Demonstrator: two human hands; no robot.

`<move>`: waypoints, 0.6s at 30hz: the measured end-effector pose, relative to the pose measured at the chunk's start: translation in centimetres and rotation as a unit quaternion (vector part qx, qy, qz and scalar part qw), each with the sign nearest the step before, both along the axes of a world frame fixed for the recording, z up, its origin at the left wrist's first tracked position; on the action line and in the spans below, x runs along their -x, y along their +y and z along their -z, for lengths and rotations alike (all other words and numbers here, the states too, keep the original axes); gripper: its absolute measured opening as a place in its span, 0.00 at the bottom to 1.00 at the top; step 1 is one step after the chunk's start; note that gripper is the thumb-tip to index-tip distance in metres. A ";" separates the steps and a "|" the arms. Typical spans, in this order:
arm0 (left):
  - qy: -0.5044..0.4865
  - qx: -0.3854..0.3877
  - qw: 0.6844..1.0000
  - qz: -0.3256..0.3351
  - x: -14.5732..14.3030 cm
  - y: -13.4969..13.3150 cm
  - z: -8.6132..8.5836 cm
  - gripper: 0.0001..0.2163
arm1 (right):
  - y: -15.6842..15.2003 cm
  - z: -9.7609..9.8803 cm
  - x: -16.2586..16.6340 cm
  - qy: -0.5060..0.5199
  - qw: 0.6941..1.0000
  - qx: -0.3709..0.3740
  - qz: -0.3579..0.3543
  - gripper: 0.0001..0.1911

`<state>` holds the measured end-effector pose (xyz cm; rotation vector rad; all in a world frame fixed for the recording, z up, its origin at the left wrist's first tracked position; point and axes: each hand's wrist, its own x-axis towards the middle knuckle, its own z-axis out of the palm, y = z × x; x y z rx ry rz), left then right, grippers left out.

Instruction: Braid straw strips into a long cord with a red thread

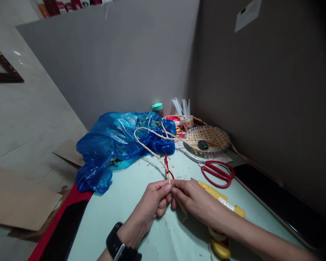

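My left hand (149,210) and my right hand (197,203) meet over the pale table (119,203), fingers pinched together on a tan braided cord (152,152). The cord rises from my fingertips, loops over a blue plastic bag (114,145) and runs back toward a woven basket (208,139). A short red thread (167,166) is tied round the cord just above my fingers. A black watch sits on my left wrist. A yellow glue gun (220,203) lies partly under my right forearm.
Red-handled scissors (217,172) lie right of my hands, near the basket, which holds a dark spool (203,145). A cup of white sticks (185,116) and a green-capped jar (158,108) stand by the wall corner. Cardboard sheets (19,203) lie on the floor at left.
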<state>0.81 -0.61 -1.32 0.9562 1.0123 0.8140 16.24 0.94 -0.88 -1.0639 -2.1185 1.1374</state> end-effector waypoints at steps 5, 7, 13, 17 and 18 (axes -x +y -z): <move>0.003 0.005 1.000 -0.007 -0.1 -0.1 0.0 0.16 | -0.1 0.4 0.0 -0.053 0.998 -0.042 0.021 0.16; 0.005 0.008 1.000 -0.013 0.0 -0.1 0.0 0.16 | -0.1 0.4 0.0 -0.068 0.996 -0.052 0.029 0.16; 0.080 -0.011 0.994 -0.069 0.2 -0.2 0.0 0.16 | -0.7 -0.3 -0.1 -0.155 0.979 -0.124 0.055 0.16; 0.124 -0.040 0.987 -0.099 -0.2 -0.2 0.1 0.15 | -0.6 -0.2 0.0 -0.173 0.973 -0.137 0.062 0.14; 0.133 -0.048 0.985 -0.101 -0.3 -0.2 0.2 0.15 | -0.6 -0.1 0.0 -0.181 0.972 -0.137 0.063 0.14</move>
